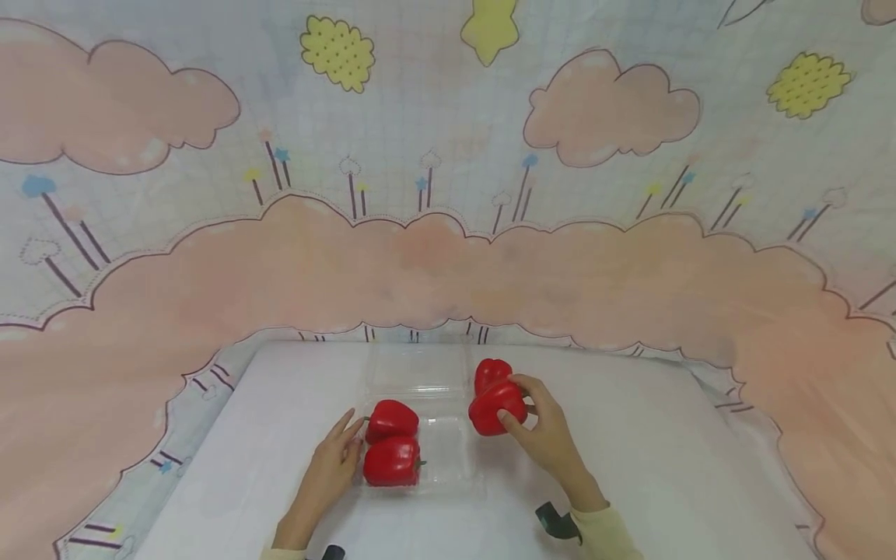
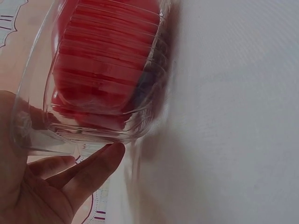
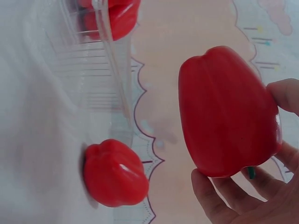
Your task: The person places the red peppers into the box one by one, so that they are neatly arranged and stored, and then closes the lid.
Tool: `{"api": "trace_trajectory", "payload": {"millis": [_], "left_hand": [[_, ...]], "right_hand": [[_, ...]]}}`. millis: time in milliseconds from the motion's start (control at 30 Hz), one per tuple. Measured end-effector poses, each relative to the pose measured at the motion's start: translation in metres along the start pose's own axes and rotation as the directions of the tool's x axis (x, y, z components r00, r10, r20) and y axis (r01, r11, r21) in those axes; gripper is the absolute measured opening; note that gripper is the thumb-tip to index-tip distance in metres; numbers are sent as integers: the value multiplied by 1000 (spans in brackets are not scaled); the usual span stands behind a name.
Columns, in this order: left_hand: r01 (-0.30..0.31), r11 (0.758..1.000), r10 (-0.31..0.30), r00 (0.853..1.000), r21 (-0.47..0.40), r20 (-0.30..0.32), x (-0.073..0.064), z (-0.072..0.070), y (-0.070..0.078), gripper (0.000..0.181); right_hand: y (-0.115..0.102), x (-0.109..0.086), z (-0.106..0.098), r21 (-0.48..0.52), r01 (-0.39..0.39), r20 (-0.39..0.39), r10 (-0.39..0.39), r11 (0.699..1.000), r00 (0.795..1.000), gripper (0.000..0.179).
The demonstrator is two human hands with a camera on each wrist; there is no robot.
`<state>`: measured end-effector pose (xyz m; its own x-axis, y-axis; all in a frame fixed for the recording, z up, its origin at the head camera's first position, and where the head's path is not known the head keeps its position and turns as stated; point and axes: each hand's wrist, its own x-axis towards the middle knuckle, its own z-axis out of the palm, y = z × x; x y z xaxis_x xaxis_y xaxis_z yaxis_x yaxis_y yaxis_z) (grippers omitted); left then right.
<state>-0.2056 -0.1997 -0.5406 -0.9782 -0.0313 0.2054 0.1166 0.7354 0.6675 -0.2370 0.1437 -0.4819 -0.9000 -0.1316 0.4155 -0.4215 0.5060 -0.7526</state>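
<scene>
In the lower middle of the head view, the right hand (image 1: 554, 445) holds a red bell pepper (image 1: 495, 409) between thumb and fingers, just right of a clear plastic container (image 1: 451, 451), with a loose pepper (image 1: 492, 372) on the white table (image 1: 224, 443) directly above it in the frame. The left hand (image 1: 330, 465), its fingers loosely extended, touches the container's left side, where an upper pepper (image 1: 393, 420) and a lower pepper (image 1: 390, 460) sit together in the left half.
</scene>
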Motion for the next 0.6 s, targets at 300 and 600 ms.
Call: {"api": "trace_trajectory", "payload": {"millis": [300, 600], "left_hand": [[35, 998, -34, 999, -43, 32, 0, -2, 1, 42], [17, 1000, -16, 1000, -25, 23, 1, -2, -1, 42]], "right_hand": [[0, -1, 2, -1, 5, 11, -5, 1000, 1000, 60], [1, -3, 3, -15, 3, 21, -2, 1000, 1000, 60]]}}
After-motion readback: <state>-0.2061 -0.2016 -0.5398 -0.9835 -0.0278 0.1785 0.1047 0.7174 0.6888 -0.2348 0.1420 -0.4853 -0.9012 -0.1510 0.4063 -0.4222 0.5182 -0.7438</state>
